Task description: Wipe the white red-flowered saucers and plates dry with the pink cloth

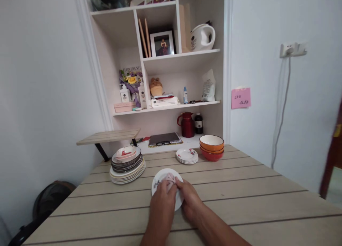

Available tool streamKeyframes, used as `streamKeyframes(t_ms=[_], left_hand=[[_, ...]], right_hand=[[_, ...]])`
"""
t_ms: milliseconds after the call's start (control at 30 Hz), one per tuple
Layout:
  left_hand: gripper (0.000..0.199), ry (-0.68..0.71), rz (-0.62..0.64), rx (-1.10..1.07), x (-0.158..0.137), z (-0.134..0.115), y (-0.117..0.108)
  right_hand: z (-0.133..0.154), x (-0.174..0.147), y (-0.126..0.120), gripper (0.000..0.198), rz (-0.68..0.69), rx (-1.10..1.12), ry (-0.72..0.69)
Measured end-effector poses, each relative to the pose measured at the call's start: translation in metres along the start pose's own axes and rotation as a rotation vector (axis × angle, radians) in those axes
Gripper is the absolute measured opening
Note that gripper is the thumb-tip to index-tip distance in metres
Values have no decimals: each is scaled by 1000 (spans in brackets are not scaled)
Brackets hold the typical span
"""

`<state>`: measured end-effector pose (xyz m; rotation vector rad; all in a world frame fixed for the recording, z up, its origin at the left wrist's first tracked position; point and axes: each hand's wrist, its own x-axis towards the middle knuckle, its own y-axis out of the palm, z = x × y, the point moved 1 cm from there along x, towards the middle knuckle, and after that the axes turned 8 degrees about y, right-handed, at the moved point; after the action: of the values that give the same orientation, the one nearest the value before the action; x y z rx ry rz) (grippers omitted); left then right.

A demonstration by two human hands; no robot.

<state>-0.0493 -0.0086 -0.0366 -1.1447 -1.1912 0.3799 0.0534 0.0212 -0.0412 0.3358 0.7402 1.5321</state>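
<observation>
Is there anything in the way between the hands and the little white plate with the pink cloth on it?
No, nothing is in the way. Both the left hand and the right hand already touch the small white plate, pressing the pink cloth onto it. The tall plate stack and the small plate stack sit farther back on the table.
</observation>
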Motion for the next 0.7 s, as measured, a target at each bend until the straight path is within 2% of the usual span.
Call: streamKeyframes(t_ms=[67, 100, 233, 300, 400, 533, 633, 700], left_hand=[[40, 60, -1, -2, 2, -3, -1], [38, 46, -11, -1, 3, -2, -1], [35, -219, -37, 63, 8, 12, -3], [38, -300, -13, 118, 8, 17, -2], [42, -192, 51, 139, 5, 13, 4], [47, 29, 75, 89, 2, -3, 11], [46, 55, 42, 34, 3, -6, 8], [41, -11, 7, -19, 4, -1, 3]], right_hand=[[0, -1, 0, 25, 10, 5, -4], [-1, -1, 0, 26, 13, 3, 1], [-2, -1, 1, 29, 16, -2, 4], [-1, 0, 0, 28, -30, 7, -1], [2, 0, -2, 24, -112, 24, -13], [5, -1, -2, 28, -26, 20, -27], [3, -4, 0, 33, 27, -10, -48], [1, -5, 2, 37, 45, -43, -67]])
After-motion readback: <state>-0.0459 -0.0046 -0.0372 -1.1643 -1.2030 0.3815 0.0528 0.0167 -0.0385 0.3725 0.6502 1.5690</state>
